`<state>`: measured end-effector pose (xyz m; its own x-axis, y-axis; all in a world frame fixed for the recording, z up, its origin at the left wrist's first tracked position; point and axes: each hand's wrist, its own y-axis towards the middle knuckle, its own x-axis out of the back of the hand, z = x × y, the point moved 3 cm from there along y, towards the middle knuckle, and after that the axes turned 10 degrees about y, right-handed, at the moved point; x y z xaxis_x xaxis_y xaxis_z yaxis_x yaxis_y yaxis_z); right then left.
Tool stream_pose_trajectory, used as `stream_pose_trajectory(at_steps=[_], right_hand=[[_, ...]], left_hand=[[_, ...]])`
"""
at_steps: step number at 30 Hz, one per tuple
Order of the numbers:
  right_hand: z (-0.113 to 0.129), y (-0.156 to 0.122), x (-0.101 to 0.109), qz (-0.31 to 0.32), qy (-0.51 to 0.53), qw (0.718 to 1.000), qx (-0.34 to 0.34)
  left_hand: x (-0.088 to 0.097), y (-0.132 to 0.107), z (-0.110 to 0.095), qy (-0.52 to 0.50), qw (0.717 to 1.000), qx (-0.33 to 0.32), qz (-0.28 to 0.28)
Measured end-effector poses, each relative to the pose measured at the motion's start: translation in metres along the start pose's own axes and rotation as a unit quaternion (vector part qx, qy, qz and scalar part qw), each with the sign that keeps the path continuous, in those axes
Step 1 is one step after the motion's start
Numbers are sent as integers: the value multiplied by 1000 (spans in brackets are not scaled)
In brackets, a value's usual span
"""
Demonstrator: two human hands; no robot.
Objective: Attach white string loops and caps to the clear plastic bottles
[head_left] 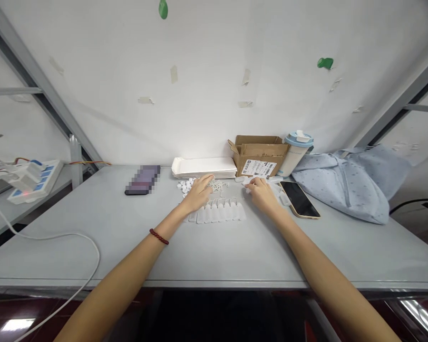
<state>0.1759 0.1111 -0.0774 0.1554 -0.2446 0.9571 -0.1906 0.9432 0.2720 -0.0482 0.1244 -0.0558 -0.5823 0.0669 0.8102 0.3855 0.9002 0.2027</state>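
My left hand point(199, 192) is over the left part of a small heap of white strings point(218, 186), its fingers bent together at the heap; what they grip is too small to make out. White round caps point(185, 185) lie just left of that hand. On the right, my right hand point(261, 194) has its fingers closed beside a pile of translucent white plastic pieces point(274, 180); whatever is between the fingertips is hidden. Between and below the hands, a row of several flat translucent tags point(223, 212) with thin loops on top lies on the grey table point(235, 256).
At the back are a stack of white trays point(204, 166), an open cardboard box point(262, 156) and a blue-lidded cup point(295, 154). A phone point(300, 199) and a pale blue cloth bag point(342, 183) lie right. Far left are a dark phone point(142, 180), a power strip point(39, 180) and a white cable point(57, 235).
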Motion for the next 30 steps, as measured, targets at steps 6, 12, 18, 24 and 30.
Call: stream_pose_trajectory(at_steps=[6, 12, 18, 24, 30], right_hand=[[-1, 0, -2, -4, -10, 1000, 16], [4, 1, -1, -14, 9, 999, 35], [10, 2, 1, -92, 120, 988, 44], [29, -7, 8, -155, 304, 934, 109], [53, -18, 27, -121, 419, 895, 95]], left_hand=[[7, -1, -3, -127, 991, 11, -34], [7, -4, -4, -201, 978, 5, -54], [6, -5, -5, -231, 972, 11, -41], [0, -13, -19, -132, 990, -46, -28], [-8, -27, -37, -60, 991, -114, -21]])
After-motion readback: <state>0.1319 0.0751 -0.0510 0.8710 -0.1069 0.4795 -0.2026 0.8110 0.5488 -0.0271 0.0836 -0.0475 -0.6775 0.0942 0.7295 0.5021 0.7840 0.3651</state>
